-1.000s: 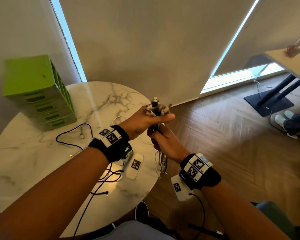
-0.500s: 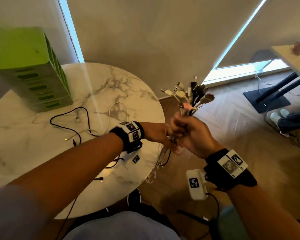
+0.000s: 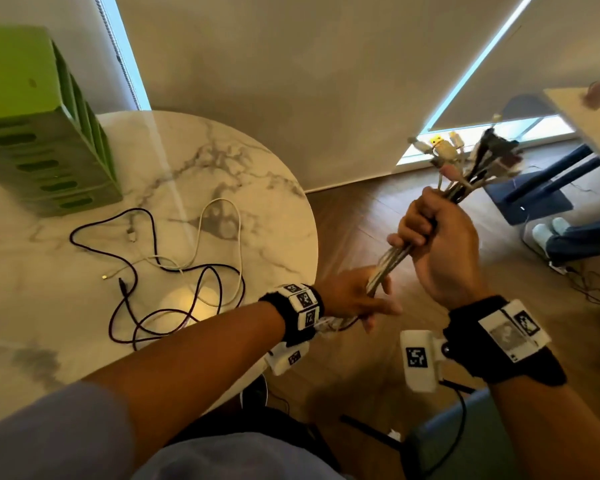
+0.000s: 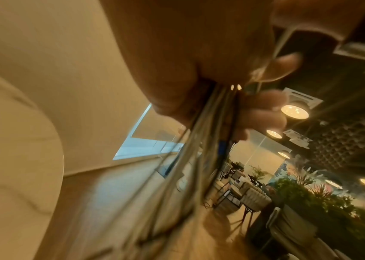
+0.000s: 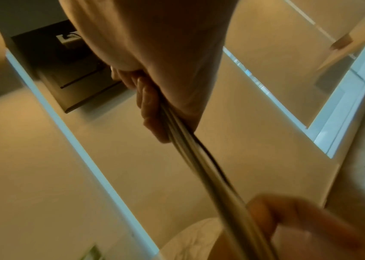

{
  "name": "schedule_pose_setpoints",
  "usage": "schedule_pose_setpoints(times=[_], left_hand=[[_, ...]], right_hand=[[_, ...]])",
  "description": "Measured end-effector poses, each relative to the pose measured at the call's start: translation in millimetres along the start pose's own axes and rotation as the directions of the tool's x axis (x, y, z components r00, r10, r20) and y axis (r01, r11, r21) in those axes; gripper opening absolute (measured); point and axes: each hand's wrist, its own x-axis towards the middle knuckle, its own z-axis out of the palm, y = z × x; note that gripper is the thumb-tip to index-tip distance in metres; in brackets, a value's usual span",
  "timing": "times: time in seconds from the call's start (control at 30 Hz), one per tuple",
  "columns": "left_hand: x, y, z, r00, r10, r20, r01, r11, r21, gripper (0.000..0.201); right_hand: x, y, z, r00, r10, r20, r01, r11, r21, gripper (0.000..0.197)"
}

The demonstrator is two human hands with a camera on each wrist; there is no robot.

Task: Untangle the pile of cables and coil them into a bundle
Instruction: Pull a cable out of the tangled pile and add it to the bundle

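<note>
Round white marble table point(image 3: 222, 161) fills the left of the head view. Green slotted plastic box point(image 3: 32, 133) stands at its far left edge. Wood herringbone floor point(image 3: 361, 220) to the right, with a second person's shoes point(image 3: 548, 233) at the far right. Loose on the tabletop: a black cable point(image 3: 146, 306) in wide loops and a white cable point(image 3: 219, 244), crossing each other near the table's middle, both apart from the hands.

Cable bundle point(image 3: 395, 258) is in the air off the table's right edge, stretched at a slant between both hands, plug ends point(image 3: 471, 161) fanned out above. Right hand point(image 3: 437, 244) is fisted tight around the bundle just below the plugs. Left hand point(image 3: 354, 296) is lower, beside the table rim, thumb and fingers curled round the same strands; right wrist view confirms strands running into it point(image 5: 288, 228). Lower tail of the bundle hidden behind the left wrist. Black wristbands with white marker tags on both wrists.
</note>
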Motion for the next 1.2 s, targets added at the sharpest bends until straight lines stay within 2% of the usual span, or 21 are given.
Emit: schedule_pose_setpoints(times=[0.03, 0.1, 0.17, 0.27, 0.33, 0.37, 0.43, 0.57, 0.63, 0.67, 0.73, 0.8, 0.87, 0.93, 1.0, 1.03, 1.07, 1.1, 1.13, 1.2], left_hand=[[1, -4, -3, 0.999, -0.014, 0.044, 0.014, 1.000, 0.001, 0.048], [1, -14, -13, 0.999, 0.026, 0.020, -0.027, 0.997, 0.075, 0.077], [-2, -14, -26, 0.993, 0.106, -0.052, -0.100, 0.990, 0.101, 0.086], [-10, 23, -45, 0.959, 0.217, -0.184, -0.233, 0.970, -0.071, 0.069], [-8, 46, -57, 0.946, 0.239, -0.219, -0.271, 0.953, -0.132, 0.059], [-7, 55, -63, 0.947, 0.244, -0.211, -0.274, 0.953, -0.129, 0.052], [-7, 64, -73, 0.961, 0.223, -0.165, -0.236, 0.969, -0.065, 0.035], [-16, 67, -81, 0.978, 0.161, -0.130, -0.135, 0.973, 0.189, 0.031], [-24, 70, -81, 0.982, 0.124, -0.145, -0.092, 0.974, 0.206, 0.035], [-27, 72, -83, 0.984, 0.102, -0.147, -0.081, 0.987, 0.142, 0.040], [-36, 79, -89, 0.988, 0.060, -0.139, -0.064, 0.997, -0.031, 0.048], [-46, 86, -97, 0.991, 0.032, -0.132, -0.053, 0.986, -0.157, 0.044], [-59, 89, -110, 0.991, 0.010, -0.137, -0.044, 0.967, -0.250, 0.036], [-78, 85, -125, 0.983, -0.015, -0.182, -0.051, 0.935, -0.351, 0.035], [-96, 79, -137, 0.957, -0.062, -0.283, -0.075, 0.891, -0.448, 0.040], [-103, 76, -142, 0.927, -0.094, -0.363, -0.104, 0.865, -0.491, 0.040], [-111, 73, -147, 0.883, -0.122, -0.453, -0.153, 0.838, -0.524, 0.038], [-116, 70, -151, 0.832, -0.142, -0.537, -0.212, 0.812, -0.543, 0.036], [-123, 68, -156, 0.777, -0.151, -0.611, -0.274, 0.793, -0.544, 0.035], [-135, 66, -163, 0.683, -0.149, -0.715, -0.362, 0.781, -0.508, 0.034]], right_hand=[[6, -3, -7, 1.000, 0.025, 0.014, -0.025, 0.999, -0.028, 0.043], [12, -5, -21, 0.996, 0.050, 0.068, -0.044, 0.996, -0.082, 0.040], [14, -1, -29, 0.986, 0.066, 0.153, -0.037, 0.981, -0.189, 0.033], [16, 14, -29, 0.946, 0.129, 0.297, 0.013, 0.902, -0.431, 0.016], [18, 26, -24, 0.915, 0.170, 0.365, 0.064, 0.834, -0.548, 0.008], [19, 32, -21, 0.906, 0.179, 0.384, 0.074, 0.826, -0.559, 0.008], [18, 44, -13, 0.899, 0.177, 0.400, 0.047, 0.871, -0.489, 0.013], [21, 76, -7, 0.928, 0.122, 0.351, 0.005, 0.941, -0.338, 0.018], [30, 98, -8, 0.917, 0.166, 0.364, -0.013, 0.922, -0.387, 0.017], [35, 109, -7, 0.893, 0.216, 0.395, -0.016, 0.892, -0.452, 0.016], [46, 141, -13, 0.812, 0.364, 0.457, -0.008, 0.789, -0.614, 0.023], [52, 169, -20, 0.733, 0.502, 0.459, -0.011, 0.684, -0.729, 0.029], [56, 189, -30, 0.711, 0.574, 0.406, -0.041, 0.610, -0.791, 0.043], [66, 198, -39, 0.738, 0.588, 0.332, -0.023, 0.514, -0.858, 0.056], [80, 200, -45, 0.859, 0.445, 0.252, 0.098, 0.339, -0.936, 0.048], [87, 199, -47, 0.916, 0.328, 0.230, 0.160, 0.226, -0.961, 0.040], [91, 196, -43, 0.949, 0.227, 0.220, 0.197, 0.120, -0.973, 0.032], [92, 192, -37, 0.962, 0.149, 0.227, 0.218, 0.074, -0.973, 0.027], [89, 191, -25, 0.962, 0.116, 0.249, 0.240, 0.084, -0.967, 0.025], [75, 188, -1, 0.934, 0.138, 0.328, 0.312, 0.129, -0.941, 0.034]])
